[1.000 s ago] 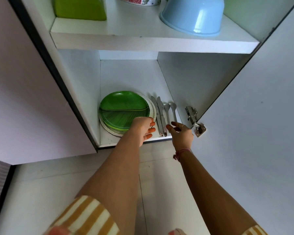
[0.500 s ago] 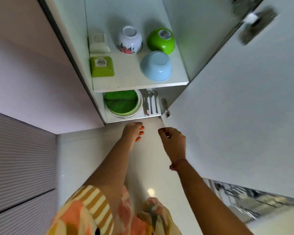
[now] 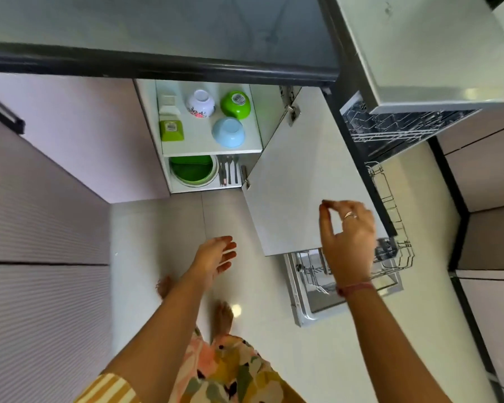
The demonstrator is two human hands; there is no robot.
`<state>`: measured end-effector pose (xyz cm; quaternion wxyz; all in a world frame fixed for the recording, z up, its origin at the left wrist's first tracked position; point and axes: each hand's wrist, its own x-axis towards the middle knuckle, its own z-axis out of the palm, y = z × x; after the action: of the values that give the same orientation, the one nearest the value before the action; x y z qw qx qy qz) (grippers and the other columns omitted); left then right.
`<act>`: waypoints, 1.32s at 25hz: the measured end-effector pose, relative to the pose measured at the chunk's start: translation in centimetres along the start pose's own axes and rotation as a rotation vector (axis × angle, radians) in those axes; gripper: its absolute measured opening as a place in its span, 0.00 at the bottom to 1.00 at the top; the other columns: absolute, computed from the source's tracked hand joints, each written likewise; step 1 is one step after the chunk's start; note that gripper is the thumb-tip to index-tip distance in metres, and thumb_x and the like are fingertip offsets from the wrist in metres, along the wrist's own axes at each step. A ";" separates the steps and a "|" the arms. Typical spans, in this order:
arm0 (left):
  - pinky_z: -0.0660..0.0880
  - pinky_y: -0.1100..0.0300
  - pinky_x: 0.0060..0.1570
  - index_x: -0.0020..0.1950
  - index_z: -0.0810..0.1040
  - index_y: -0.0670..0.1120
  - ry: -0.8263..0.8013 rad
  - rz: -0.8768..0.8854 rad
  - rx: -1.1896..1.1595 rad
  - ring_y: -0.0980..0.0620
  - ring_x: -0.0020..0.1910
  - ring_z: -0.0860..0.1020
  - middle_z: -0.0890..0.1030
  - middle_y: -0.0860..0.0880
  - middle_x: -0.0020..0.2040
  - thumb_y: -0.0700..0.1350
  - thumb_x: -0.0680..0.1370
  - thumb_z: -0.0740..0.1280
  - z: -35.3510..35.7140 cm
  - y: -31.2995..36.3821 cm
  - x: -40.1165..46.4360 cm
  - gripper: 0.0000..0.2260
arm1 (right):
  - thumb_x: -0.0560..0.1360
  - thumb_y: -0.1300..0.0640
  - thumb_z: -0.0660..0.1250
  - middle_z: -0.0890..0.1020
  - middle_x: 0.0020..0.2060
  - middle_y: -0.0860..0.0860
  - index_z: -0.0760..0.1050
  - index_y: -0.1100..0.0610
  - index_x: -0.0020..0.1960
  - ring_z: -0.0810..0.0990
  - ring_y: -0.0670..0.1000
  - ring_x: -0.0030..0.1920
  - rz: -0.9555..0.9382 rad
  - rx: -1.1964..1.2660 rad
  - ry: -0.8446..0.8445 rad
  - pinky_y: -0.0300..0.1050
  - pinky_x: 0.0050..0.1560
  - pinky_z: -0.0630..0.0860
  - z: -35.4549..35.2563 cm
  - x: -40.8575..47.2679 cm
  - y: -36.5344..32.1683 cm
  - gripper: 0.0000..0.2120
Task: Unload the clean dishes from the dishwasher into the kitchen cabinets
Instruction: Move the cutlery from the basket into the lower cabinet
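The low cabinet (image 3: 169,170) stands open. On its bottom shelf lie a stack of green plates (image 3: 193,170) and several pieces of cutlery (image 3: 230,170). The upper shelf holds a green bowl (image 3: 235,104), a blue bowl (image 3: 228,132), a floral white bowl (image 3: 200,103) and a green square container (image 3: 171,130), all upside down. My left hand (image 3: 216,257) hangs open over the floor, holding nothing. My right hand (image 3: 346,237) is raised in front of the open cabinet door (image 3: 291,181), fingers loosely curled, empty. The dishwasher (image 3: 396,132) is open at the right with its wire rack (image 3: 390,199) pulled out.
A dark countertop edge (image 3: 157,64) runs above the cabinet. The dishwasher door (image 3: 303,298) lies open on the floor side below my right hand. Pale cabinet fronts (image 3: 41,228) line the left. My bare feet (image 3: 221,312) stand on the white tiled floor.
Both hands have drawn back from the bottom shelf and the view has risen far from the cabinet. My right hand has moved right, in front of the cabinet door.
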<state>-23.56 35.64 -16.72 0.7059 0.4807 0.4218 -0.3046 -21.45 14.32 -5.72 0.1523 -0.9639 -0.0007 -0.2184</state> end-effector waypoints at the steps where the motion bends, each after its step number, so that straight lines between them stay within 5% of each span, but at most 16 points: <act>1: 0.74 0.60 0.43 0.53 0.78 0.48 0.009 0.007 -0.002 0.52 0.47 0.79 0.81 0.49 0.51 0.44 0.81 0.61 -0.3 0.0 -1.4 0.06 | 0.77 0.53 0.64 0.81 0.49 0.57 0.81 0.58 0.53 0.78 0.56 0.47 0.002 -0.025 0.021 0.46 0.45 0.74 -1.5 0.5 0.3 0.12; 3: 0.75 0.58 0.48 0.56 0.78 0.46 0.027 0.025 -0.012 0.50 0.51 0.79 0.81 0.48 0.53 0.43 0.81 0.61 -0.9 -0.1 -3.5 0.08 | 0.77 0.52 0.64 0.78 0.54 0.58 0.78 0.58 0.59 0.76 0.57 0.53 0.101 -0.112 0.038 0.48 0.50 0.71 -2.9 0.9 1.4 0.14; 8: 0.72 0.51 0.61 0.56 0.77 0.44 0.026 0.055 -0.104 0.47 0.55 0.78 0.80 0.46 0.54 0.41 0.82 0.58 -2.6 0.4 -8.3 0.09 | 0.81 0.47 0.52 0.68 0.69 0.62 0.63 0.60 0.72 0.65 0.64 0.68 0.547 -0.104 -0.223 0.61 0.67 0.65 -2.2 0.2 3.5 0.25; 11: 0.73 0.52 0.59 0.53 0.78 0.45 0.053 0.060 -0.165 0.47 0.54 0.79 0.82 0.47 0.50 0.41 0.82 0.59 -4.3 0.4 -9.6 0.09 | 0.81 0.51 0.54 0.78 0.55 0.62 0.72 0.62 0.61 0.77 0.63 0.54 0.619 0.039 -0.176 0.54 0.50 0.77 -2.6 0.9 2.7 0.18; 14: 0.75 0.56 0.49 0.55 0.79 0.42 -0.025 -0.021 -0.199 0.49 0.47 0.80 0.84 0.47 0.41 0.41 0.81 0.60 -4.5 0.6 -10.4 0.09 | 0.79 0.52 0.61 0.81 0.44 0.57 0.75 0.63 0.56 0.81 0.56 0.39 0.606 0.192 -0.290 0.43 0.35 0.78 -2.8 0.0 -0.5 0.14; 18: 0.78 0.58 0.44 0.56 0.79 0.43 -0.269 -0.138 -0.055 0.49 0.46 0.81 0.85 0.46 0.48 0.44 0.79 0.63 -4.0 3.1 -10.2 0.09 | 0.75 0.50 0.68 0.83 0.45 0.53 0.77 0.58 0.54 0.83 0.52 0.43 0.738 0.415 -0.268 0.48 0.44 0.81 0.2 -0.3 -8.7 0.13; 22: 0.76 0.56 0.49 0.56 0.80 0.41 -0.329 -0.094 -0.116 0.49 0.47 0.80 0.83 0.44 0.52 0.50 0.77 0.65 -4.7 7.8 -10.3 0.15 | 0.73 0.48 0.70 0.81 0.43 0.50 0.75 0.56 0.53 0.80 0.49 0.43 0.837 0.563 -0.305 0.35 0.37 0.74 3.6 2.2 -16.0 0.15; 27: 0.77 0.53 0.57 0.53 0.78 0.34 -0.237 -0.059 -0.349 0.43 0.51 0.80 0.82 0.39 0.50 0.56 0.71 0.72 -7.0 15.2 -10.6 0.26 | 0.70 0.46 0.72 0.82 0.41 0.55 0.77 0.60 0.47 0.83 0.55 0.42 0.970 0.731 -0.278 0.41 0.30 0.77 7.9 5.3 -21.3 0.17; 30: 0.79 0.53 0.48 0.59 0.75 0.34 -0.186 -0.051 -0.513 0.41 0.53 0.80 0.79 0.37 0.55 0.58 0.68 0.74 -7.2 18.5 -10.9 0.32 | 0.70 0.47 0.73 0.83 0.33 0.52 0.78 0.54 0.33 0.83 0.57 0.40 0.948 0.769 -0.297 0.52 0.43 0.81 9.0 7.4 -22.1 0.13; 33: 0.76 0.50 0.58 0.62 0.72 0.37 -0.132 -0.060 -0.650 0.40 0.57 0.77 0.77 0.37 0.58 0.63 0.66 0.74 -6.8 21.6 -10.3 0.37 | 0.73 0.43 0.69 0.83 0.33 0.56 0.77 0.56 0.31 0.84 0.59 0.44 1.102 0.868 -0.294 0.58 0.50 0.81 9.6 10.4 -22.6 0.19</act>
<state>-12.26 49.83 0.33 0.8388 0.1970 0.4641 -0.2054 -9.57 38.02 -2.98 0.6084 -0.6960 0.3789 0.0424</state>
